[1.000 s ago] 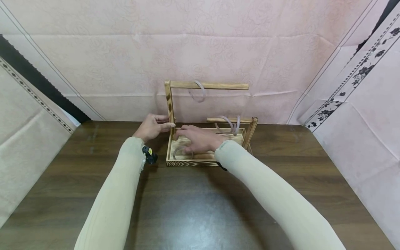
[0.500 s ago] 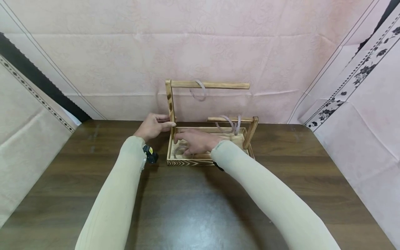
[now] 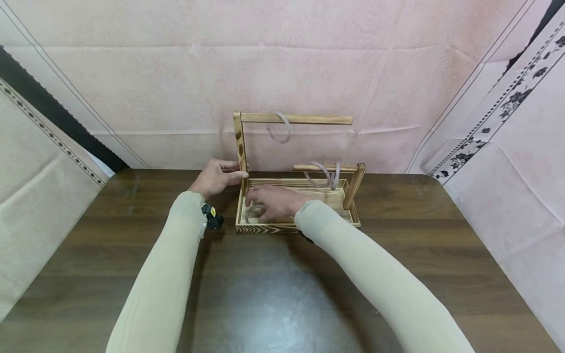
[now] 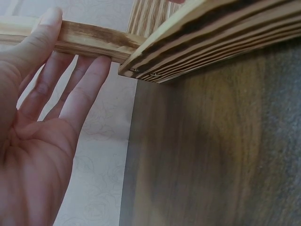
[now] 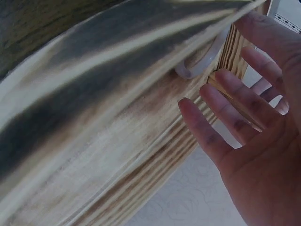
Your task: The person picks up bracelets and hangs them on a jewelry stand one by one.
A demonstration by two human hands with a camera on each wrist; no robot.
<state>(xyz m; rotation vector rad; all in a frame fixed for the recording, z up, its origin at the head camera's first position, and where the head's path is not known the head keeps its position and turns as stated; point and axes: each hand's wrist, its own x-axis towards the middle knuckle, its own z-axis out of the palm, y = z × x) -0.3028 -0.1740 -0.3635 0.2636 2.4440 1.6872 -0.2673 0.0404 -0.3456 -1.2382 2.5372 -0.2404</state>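
A wooden display stand has a shallow tray, a tall left post with a long bar, and a shorter right post with its own bar. My left hand pinches the tall post low down, thumb in front and fingers behind, as the left wrist view also shows. My right hand reaches into the tray's left part, fingers slightly bent and spread, holding nothing visible. Beside its fingers, a pale translucent bangle lies at the tray's left end, partly hidden in the head view.
One bangle hangs on the long bar. Two more bangles hang on the short bar. The stand sits near the back edge of a dark wooden table, before a pale patterned cloth.
My right hand has shifted slightly toward me within the tray, and its forearm has drawn a little left. The left hand keeps its grip on the post; the stand stays in place.
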